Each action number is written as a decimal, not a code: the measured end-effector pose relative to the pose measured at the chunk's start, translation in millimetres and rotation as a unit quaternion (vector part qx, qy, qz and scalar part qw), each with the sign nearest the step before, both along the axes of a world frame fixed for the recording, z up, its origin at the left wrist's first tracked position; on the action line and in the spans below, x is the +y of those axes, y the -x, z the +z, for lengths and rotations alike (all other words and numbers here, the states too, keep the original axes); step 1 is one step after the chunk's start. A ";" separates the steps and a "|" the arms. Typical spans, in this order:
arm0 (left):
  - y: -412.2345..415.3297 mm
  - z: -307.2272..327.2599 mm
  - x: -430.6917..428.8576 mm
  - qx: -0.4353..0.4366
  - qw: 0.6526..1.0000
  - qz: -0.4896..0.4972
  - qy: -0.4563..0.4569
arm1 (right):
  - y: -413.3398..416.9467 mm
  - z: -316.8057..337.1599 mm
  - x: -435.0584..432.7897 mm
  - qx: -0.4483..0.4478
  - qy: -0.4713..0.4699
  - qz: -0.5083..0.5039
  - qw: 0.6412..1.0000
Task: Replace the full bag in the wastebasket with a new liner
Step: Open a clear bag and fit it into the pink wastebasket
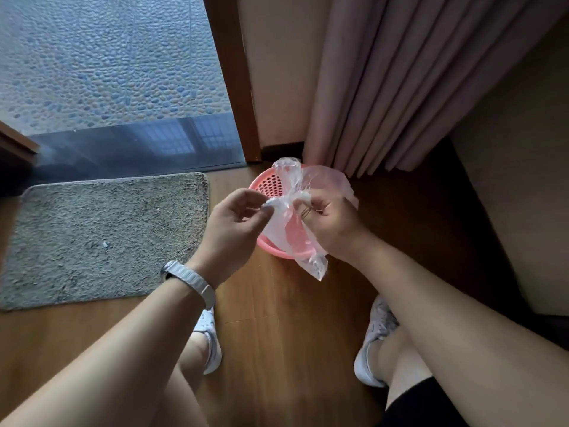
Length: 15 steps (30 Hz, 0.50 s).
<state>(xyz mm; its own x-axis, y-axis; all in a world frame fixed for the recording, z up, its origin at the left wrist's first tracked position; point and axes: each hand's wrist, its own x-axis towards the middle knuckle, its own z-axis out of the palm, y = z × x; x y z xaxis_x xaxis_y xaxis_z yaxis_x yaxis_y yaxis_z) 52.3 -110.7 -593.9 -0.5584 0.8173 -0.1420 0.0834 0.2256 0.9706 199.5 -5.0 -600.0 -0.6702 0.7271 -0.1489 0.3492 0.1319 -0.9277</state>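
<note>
Liner [308, 254] hangs crumpled over the pink wastebasket [264, 184]; left hand [234, 217] and right hand [332, 224] each pinch its bunched middle.

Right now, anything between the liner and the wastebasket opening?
Nothing visible. The left hand and right hand pinch the clear plastic liner above the pink wastebasket, though they hide much of its opening.

Left hand [234, 223] and right hand [332, 226] meet, fingers pinching the liner [288, 179].
</note>
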 end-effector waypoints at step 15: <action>8.4 -27.6 59.0 0.176 0.971 -0.160 -0.011 | 12.8 -22.9 34.5 -0.092 -0.009 0.083 0.992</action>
<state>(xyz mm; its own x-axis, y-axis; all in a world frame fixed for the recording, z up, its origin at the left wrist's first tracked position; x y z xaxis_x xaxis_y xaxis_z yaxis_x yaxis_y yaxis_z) 43.9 -51.8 -621.5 -0.2865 0.9576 0.0307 0.4734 0.1137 0.8735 186.7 29.5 -623.0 -0.7440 0.6126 -0.2669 0.4837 0.2182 -0.8476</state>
